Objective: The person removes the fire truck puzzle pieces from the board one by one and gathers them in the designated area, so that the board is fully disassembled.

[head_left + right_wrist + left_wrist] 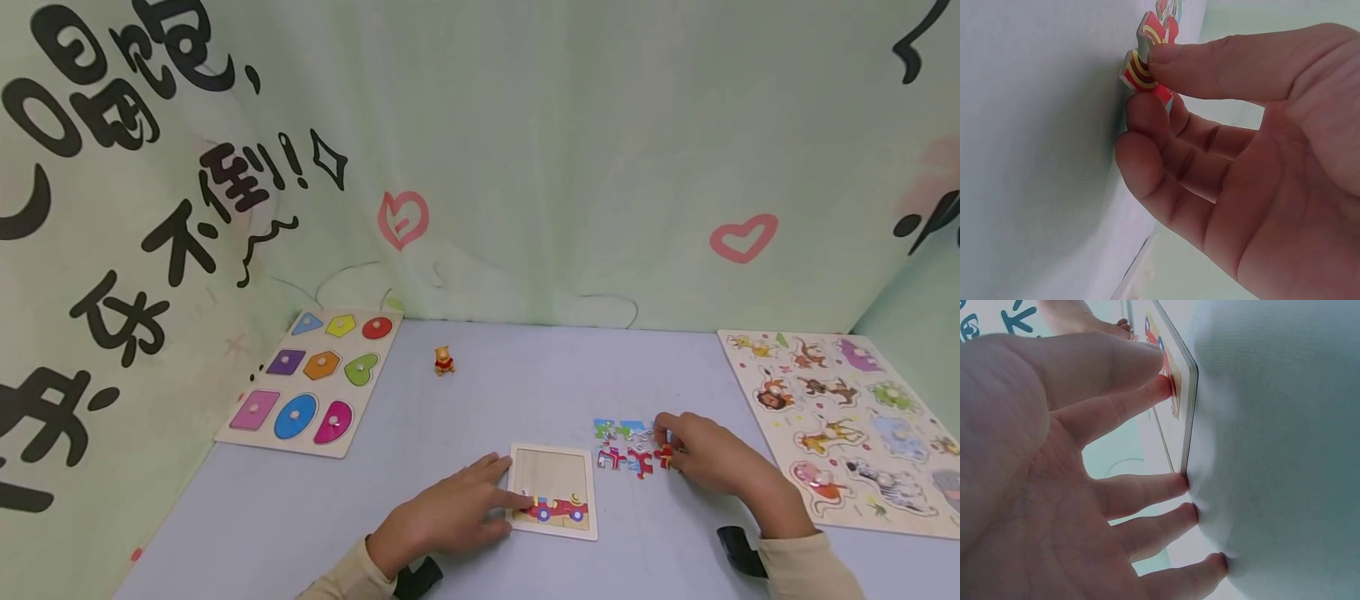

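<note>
My left hand (pixel 457 504) lies spread at the left side of a small wooden puzzle board (pixel 555 462), its index finger on the red car picture (pixel 558 509) along the board's lower part. In the left wrist view the other fingertips (pixel 1186 482) rest by the board's edge and on the cloth. To the right of the board, my right hand (pixel 705 450) pinches a red jigsaw piece with yellow stripes (pixel 1139 72) between thumb and fingers, low over the table. Beside it lie several loose jigsaw pieces (pixel 624 448) in red, green and blue, partly covered by the hand.
A shape puzzle board (pixel 303 385) with coloured pieces stands at the back left. At the right lies a large animal puzzle board (pixel 847 433). A small bear figure (pixel 444 360) in a red shirt stands toward the back. Behind the table hangs a pale green curtain (pixel 562 167).
</note>
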`<action>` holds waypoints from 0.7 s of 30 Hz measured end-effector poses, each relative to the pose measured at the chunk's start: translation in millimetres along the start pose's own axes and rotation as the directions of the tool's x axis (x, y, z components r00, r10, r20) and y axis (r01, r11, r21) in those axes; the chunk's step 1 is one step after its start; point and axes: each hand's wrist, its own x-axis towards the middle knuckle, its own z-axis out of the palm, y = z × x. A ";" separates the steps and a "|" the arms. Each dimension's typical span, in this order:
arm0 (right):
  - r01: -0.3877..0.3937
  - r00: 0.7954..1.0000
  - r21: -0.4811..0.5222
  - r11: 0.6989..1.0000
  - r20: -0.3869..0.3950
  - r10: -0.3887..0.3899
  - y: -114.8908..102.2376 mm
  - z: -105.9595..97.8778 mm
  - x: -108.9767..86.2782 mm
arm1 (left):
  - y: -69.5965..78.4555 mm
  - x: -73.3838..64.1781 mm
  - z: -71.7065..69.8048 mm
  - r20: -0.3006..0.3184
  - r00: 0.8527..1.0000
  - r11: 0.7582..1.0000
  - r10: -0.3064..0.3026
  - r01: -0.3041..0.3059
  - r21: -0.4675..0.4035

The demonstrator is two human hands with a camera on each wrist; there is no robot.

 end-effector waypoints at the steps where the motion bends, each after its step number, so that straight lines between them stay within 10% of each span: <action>1: -0.001 1.000 0.000 1.000 0.000 0.001 -0.2 -0.2 0.0 | 0.0 -0.1 -0.2 0.001 1.000 1.000 -0.001 0.001 0.002; 21: -0.007 1.000 0.000 1.000 0.013 0.007 2.0 -2.1 -4.0 | 1.2 0.0 -0.8 -0.009 1.000 1.000 0.000 0.000 0.012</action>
